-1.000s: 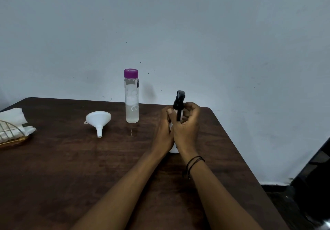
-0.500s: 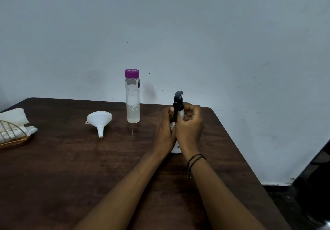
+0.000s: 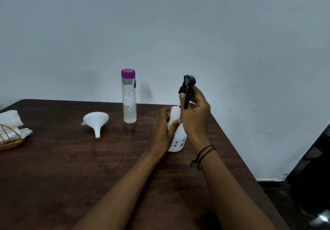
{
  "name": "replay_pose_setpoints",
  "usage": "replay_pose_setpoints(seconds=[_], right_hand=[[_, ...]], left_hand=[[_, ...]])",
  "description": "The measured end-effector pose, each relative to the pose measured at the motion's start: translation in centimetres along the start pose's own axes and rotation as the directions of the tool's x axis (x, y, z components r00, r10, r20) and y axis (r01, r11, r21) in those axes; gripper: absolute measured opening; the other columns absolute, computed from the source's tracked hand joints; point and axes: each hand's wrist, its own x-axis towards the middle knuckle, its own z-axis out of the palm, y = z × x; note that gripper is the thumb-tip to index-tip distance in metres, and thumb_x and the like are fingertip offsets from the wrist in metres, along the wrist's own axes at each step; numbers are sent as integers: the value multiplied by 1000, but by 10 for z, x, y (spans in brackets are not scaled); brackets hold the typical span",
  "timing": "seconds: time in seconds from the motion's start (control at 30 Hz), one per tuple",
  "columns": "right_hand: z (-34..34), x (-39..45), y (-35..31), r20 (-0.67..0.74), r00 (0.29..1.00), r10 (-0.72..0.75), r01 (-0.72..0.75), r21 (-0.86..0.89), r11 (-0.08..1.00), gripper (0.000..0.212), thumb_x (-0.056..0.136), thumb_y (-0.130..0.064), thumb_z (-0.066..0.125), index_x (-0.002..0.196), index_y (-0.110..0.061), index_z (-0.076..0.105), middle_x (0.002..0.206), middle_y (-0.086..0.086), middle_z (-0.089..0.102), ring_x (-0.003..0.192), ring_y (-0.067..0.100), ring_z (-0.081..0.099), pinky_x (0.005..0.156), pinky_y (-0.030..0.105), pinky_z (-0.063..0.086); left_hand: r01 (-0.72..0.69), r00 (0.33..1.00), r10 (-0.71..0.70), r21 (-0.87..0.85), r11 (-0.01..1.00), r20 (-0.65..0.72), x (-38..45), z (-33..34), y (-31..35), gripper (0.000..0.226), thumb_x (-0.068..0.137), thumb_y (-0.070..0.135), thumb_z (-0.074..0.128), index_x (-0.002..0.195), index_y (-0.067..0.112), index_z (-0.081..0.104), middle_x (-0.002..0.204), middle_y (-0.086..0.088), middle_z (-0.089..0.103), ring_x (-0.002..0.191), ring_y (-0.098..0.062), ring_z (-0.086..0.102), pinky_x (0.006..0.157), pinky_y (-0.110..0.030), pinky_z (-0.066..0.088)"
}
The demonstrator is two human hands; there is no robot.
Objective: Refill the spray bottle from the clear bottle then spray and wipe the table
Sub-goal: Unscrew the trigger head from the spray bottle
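Note:
A small white spray bottle with blue flower prints stands on the dark wooden table, right of centre. My left hand is wrapped around its body. My right hand holds the black spray head lifted just above the bottle's neck, its thin white dip tube still reaching into the opening. The clear bottle with a purple cap stands upright behind and to the left, roughly a third full. A white funnel lies on its side left of that.
A wire and wicker holder with white paper napkins sits at the table's left edge. The table's right edge runs diagonally close to my right arm; a dark object stands on the floor beyond it. A pale wall is right behind the table.
The black spray head has come off the white bottle and risen in my right hand. My left hand has slid lower on the bottle's body, uncovering its neck.

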Motion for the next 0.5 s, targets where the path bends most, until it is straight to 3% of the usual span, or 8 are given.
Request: replay_pose_setpoints(seconds=[0.07, 0.17, 0.3, 0.43, 0.5], right_hand=[[-5, 11, -13, -51, 998, -20, 23, 55, 998, 30, 93, -15, 66, 123, -16, 65, 111, -5, 71, 96, 7, 68, 74, 14, 52], [-17, 27, -34, -125, 991, -46, 66, 167, 984, 28, 90, -9, 69, 117, -16, 65, 105, -6, 72, 94, 14, 71, 78, 27, 58], [-35, 48, -55, -237, 969, -72, 135, 261, 956, 29, 86, -7, 71, 115, -6, 65, 107, 12, 72, 92, 25, 71, 77, 43, 60], [-51, 62, -62, -338, 938, -82, 186, 288, 939, 32, 84, -5, 71, 115, 1, 63, 107, 22, 70, 88, 23, 70, 75, 42, 60], [-56, 65, -58, -365, 928, -78, 180, 252, 951, 29, 84, -8, 71, 112, -1, 64, 106, 18, 70, 87, 19, 70, 75, 42, 61]], left_hand=[[20, 1000, -20, 11, 1000, -10, 0, 0, -2, 43, 95, 30, 63, 132, 14, 46, 119, 9, 59, 108, 5, 57, 89, -13, 46], [49, 999, -49, 9, 999, -1, 0, 1, -3, 44, 95, 29, 65, 132, 15, 47, 120, 10, 58, 107, 5, 56, 88, -11, 44], [90, 996, -90, 8, 996, 14, 1, 1, -2, 46, 94, 31, 67, 133, 16, 48, 124, 7, 59, 110, -6, 57, 88, -14, 45], [107, 994, -107, 9, 994, 9, 1, 1, -1, 43, 93, 31, 67, 130, 15, 51, 122, 7, 61, 108, -6, 58, 82, -3, 42], [104, 995, -105, 21, 994, 3, 1, 1, -1, 43, 93, 29, 68, 129, 13, 53, 121, 7, 61, 106, -6, 58, 80, 0, 40]])
